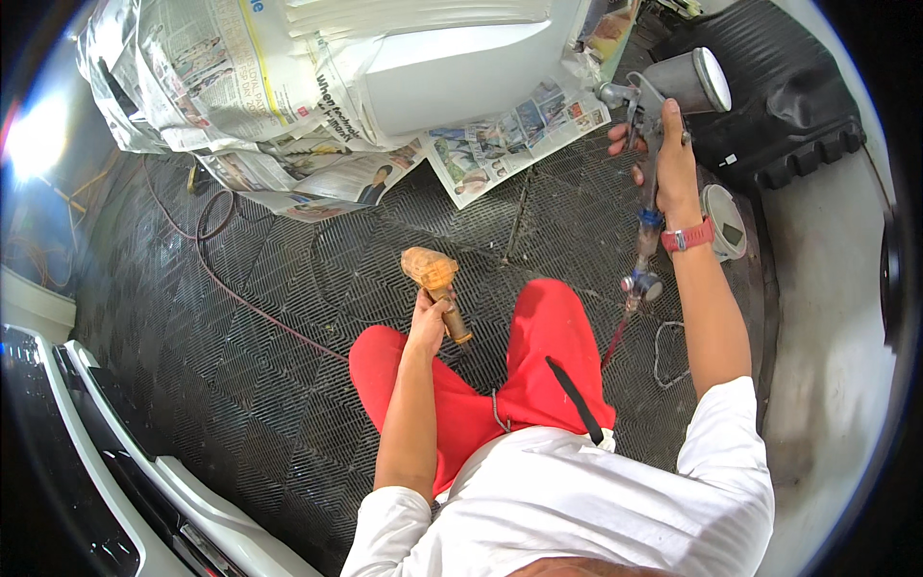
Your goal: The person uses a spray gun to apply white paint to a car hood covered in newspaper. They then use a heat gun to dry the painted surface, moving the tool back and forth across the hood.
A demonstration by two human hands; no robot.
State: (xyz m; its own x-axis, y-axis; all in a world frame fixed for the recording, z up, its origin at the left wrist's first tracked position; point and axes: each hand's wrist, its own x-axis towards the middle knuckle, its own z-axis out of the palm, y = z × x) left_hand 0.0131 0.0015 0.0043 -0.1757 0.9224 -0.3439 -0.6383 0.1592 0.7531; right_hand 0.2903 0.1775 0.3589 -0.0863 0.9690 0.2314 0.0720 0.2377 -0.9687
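Observation:
My left hand [429, 322] is closed around the brown handle of a worn yellow pistol-shaped tool [429, 267]. It is held low over the floor, in front of my knees, and its exact kind is unclear. Out to the right, my right hand [676, 159] grips a paint spray gun [650, 125]. The gun's grey cup [685, 82] with a pale lid is tilted to the right. Below the gun's handle hang a blue fitting and a round gauge [646, 287] with a red hose. Ahead is a white panel [461, 82], masked round its edges with newspaper [514, 139].
A dark hose [226, 281] curls across the black ribbed floor mat [260, 385] on the left. A large black plastic part [769, 91] and a white bucket [723, 221] stand at the right, by the wall [817, 337]. A white car part [207, 500] fills the lower left.

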